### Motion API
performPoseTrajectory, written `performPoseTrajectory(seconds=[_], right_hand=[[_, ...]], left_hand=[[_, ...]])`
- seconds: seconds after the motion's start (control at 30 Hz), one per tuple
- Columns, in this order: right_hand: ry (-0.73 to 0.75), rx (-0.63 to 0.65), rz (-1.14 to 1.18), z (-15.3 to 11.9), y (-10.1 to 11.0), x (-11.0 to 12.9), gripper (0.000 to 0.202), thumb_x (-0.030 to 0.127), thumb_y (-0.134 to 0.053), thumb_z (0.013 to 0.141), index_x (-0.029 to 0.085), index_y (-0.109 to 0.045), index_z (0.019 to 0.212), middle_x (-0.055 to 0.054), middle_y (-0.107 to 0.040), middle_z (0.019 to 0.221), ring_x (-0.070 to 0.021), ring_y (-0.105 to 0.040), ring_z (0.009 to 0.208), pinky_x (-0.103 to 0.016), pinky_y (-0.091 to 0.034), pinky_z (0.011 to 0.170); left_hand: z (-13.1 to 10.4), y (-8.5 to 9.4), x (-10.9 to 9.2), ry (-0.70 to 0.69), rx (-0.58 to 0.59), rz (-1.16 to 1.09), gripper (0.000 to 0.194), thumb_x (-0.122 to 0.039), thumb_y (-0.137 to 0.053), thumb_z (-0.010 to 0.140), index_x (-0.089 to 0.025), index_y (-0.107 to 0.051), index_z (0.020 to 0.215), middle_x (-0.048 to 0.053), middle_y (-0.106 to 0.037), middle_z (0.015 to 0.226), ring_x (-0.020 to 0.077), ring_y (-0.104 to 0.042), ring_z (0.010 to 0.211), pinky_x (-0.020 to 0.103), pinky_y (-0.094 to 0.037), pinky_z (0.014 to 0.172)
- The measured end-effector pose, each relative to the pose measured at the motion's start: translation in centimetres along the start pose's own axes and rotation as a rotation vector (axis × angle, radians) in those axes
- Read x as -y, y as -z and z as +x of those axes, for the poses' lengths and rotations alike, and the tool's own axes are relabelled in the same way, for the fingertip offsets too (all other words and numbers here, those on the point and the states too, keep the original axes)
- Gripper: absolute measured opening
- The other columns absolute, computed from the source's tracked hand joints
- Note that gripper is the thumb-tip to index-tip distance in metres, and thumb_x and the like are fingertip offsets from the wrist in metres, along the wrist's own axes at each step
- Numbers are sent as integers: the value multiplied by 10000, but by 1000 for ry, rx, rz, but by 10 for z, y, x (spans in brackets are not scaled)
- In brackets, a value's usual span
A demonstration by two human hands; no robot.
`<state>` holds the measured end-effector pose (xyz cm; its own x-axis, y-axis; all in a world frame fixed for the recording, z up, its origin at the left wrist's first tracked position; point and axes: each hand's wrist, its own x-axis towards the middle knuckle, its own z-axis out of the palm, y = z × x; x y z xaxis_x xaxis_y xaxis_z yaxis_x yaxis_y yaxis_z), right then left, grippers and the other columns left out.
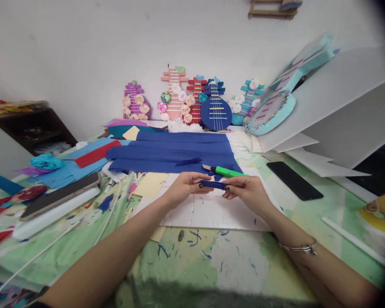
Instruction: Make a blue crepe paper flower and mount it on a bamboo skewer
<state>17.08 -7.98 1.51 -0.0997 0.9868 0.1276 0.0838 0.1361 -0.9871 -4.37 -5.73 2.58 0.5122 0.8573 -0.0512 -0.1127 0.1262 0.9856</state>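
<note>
so left hand [192,184] and right hand [244,189] each pinch an end of one blue strip [213,184], held above the white board [186,216]; some cutting's done, judging by the blue scraps [107,202], but plenty of blue sheets [182,149] behind the green cutter [229,172] look unused

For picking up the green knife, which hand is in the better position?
Probably the right hand: the handle end of the green knife lies near it, while the blade is nearer the left hand. Both hold the blue strip, so the right should release first.
</note>
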Motion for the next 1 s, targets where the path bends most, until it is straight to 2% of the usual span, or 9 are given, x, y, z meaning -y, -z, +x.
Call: performPoseTrajectory(seconds=[0.1, 0.23, 0.4, 0.53, 0.67, 0.83, 1.0], right_hand=[[-20, -14, 33, 0, -1, 0, 214, 270, -746, 628, 146, -733, 803, -60, -711, 629, -224, -705, 603, -362, -622, 622], [23, 45, -9, -3, -4, 1, 215, 310, -735, 663, 159, -733, 816, -63, -719, 668, -226, -710, 646, -367, -624, 653], [66, 115, -93, -6, -11, 0, 222, 338, -708, 701, 167, -735, 839, -66, -720, 726, -222, -710, 686, -372, -618, 684], [73, 141, -99, -6, -16, -1, 246, 328, -701, 708, 149, -724, 875, -75, -722, 767, -216, -708, 703, -345, -608, 682], [77, 151, -179, -6, -21, -2, 210, 326, -677, 724, 143, -721, 816, -67, -711, 671, -200, -698, 618, -319, -595, 622], [124, 90, -217, -2, -18, -7, 180, 315, -683, 704, 150, -719, 764, -61, -696, 597, -207, -683, 556, -326, -586, 572], [168, -40, -273, -1, -8, -12, 142, 289, -679, 697, 166, -729, 747, -63, -701, 594, -227, -686, 555, -375, -598, 603]], left_hand=[[0, 1, -2, -52, 19, -21, 366, -100, -669, 724, -125, -622, 1086, 121, -707, 1015, 193, -673, 954, 344, -509, 901], [-2, -2, -4, -67, -17, 73, 443, -69, -725, 639, -116, -630, 1069, 133, -707, 1003, 195, -687, 875, 296, -547, 754], [-2, -8, -2, 2, -67, 255, 141, -166, -704, 703, -97, -705, 826, 82, -709, 683, 149, -678, 635, 232, -526, 596], [-2, -11, -1, 9, -105, 268, 89, -160, -711, 697, -107, -716, 769, 69, -711, 691, 130, -664, 620, 248, -539, 642], [-2, -11, 1, 8, -99, 247, 102, -149, -738, 662, -104, -722, 753, 68, -713, 695, 129, -658, 626, 269, -550, 675], [3, -4, 7, 1, -99, 157, 188, -193, -774, 637, -92, -715, 784, 85, -717, 722, 160, -675, 657, 325, -564, 706], [4, 12, 3, -29, -222, 261, 170, -106, -777, 595, -83, -709, 749, 81, -706, 675, 157, -661, 610, 337, -566, 688]])
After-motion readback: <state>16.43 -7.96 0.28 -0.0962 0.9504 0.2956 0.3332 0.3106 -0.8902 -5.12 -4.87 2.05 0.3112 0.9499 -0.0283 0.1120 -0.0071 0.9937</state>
